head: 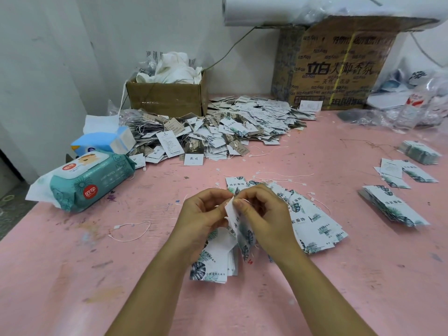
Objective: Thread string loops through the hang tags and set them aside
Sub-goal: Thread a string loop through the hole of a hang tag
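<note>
Pinching one white leaf-printed paper hang tag (237, 223), left hand (203, 215) and right hand (265, 214) meet — steadying it, seemingly, for threading.

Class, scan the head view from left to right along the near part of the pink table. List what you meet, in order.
Teal wipes pack → loose string loop → left hand → hang tag pinched by both hands → right hand → separate tag stack.
</note>
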Motion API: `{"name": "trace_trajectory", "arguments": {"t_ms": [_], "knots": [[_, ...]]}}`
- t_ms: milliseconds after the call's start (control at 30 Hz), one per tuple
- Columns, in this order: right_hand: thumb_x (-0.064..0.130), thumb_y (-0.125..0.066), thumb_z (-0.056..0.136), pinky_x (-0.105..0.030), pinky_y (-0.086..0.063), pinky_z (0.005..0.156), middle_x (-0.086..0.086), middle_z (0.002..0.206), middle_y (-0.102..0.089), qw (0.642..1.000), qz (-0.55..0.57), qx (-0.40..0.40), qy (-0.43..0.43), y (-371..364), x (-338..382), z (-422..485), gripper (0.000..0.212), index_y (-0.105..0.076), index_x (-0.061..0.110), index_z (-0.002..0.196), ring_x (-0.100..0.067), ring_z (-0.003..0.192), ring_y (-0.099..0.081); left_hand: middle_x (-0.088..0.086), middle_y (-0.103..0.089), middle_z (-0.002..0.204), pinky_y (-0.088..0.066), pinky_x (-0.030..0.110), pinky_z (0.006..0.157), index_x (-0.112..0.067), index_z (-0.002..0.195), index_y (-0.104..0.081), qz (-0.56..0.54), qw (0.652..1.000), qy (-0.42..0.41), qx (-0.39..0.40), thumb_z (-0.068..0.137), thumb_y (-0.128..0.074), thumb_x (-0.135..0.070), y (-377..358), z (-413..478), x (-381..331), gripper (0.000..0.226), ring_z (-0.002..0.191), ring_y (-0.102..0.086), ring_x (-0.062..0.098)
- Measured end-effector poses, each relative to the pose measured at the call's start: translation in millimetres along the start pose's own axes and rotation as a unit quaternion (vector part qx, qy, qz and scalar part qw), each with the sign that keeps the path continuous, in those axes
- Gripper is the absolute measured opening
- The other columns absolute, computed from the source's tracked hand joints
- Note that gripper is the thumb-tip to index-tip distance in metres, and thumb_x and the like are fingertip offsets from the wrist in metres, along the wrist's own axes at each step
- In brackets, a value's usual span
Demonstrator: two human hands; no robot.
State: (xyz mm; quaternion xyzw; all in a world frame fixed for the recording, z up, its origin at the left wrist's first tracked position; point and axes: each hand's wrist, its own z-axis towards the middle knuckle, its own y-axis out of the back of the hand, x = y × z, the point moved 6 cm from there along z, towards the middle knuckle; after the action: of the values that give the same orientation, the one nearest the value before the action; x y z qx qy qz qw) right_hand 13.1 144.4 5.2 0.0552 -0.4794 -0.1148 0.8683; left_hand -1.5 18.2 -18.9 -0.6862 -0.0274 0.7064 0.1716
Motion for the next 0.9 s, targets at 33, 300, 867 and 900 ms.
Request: {"name": "trace_trajectory", "arguments": {"t_ms": [33,300,867,900], "knots": [[0.017,-0.061,0.079,-0.028,-0.046,0.067,0.004,0.079,-0.06,1.0,0.004,0.003,-0.001,0,0,0,0.014,-0.06,0.03,0.077,-0.012,0.073,-0.055,0.002,-0.069,0.071,-0.05,0.019,0.052,-0.017,0.073,-0.072,0.007,1.0,0.0,0.001,0.064,-0.07,-0.01,0,0,0,0.012,0.061,-0.063,0.011],[0.021,-0.067,0.083,-0.007,-0.035,0.064,0.012,0.081,-0.043,0.995,-0.067,0.042,-0.054,-2,-13,-1,0.026,-0.059,0.024,0.107,0.009,0.069,-0.044,0.0,-0.06,0.065,-0.043,0.027,0.056,-0.018,0.073,-0.06,0.081,0.997,0.015,-0.006,0.084,-0.059,0.002,-3,-1,-1,0.023,0.061,-0.055,0.016],[0.015,-0.069,0.082,-0.011,-0.035,0.059,0.011,0.074,-0.05,0.988,-0.083,0.098,-0.087,5,-23,3,0.01,-0.06,0.019,0.084,0.002,0.062,-0.046,0.0,-0.062,0.063,-0.032,0.016,0.041,-0.016,0.081,-0.049,-0.15,0.984,0.038,-0.083,0.093,-0.041,-0.005,14,4,-4,0.018,0.048,-0.044,0.006],[0.015,-0.07,0.081,-0.01,-0.036,0.059,0.012,0.073,-0.05,0.989,-0.09,0.085,-0.083,8,-23,3,0.012,-0.06,0.021,0.084,0.004,0.063,-0.048,-0.003,-0.057,0.058,-0.029,0.016,0.041,-0.016,0.081,-0.049,-0.139,0.986,0.034,-0.085,0.093,-0.042,-0.005,16,5,-4,0.018,0.048,-0.041,0.005]]}}
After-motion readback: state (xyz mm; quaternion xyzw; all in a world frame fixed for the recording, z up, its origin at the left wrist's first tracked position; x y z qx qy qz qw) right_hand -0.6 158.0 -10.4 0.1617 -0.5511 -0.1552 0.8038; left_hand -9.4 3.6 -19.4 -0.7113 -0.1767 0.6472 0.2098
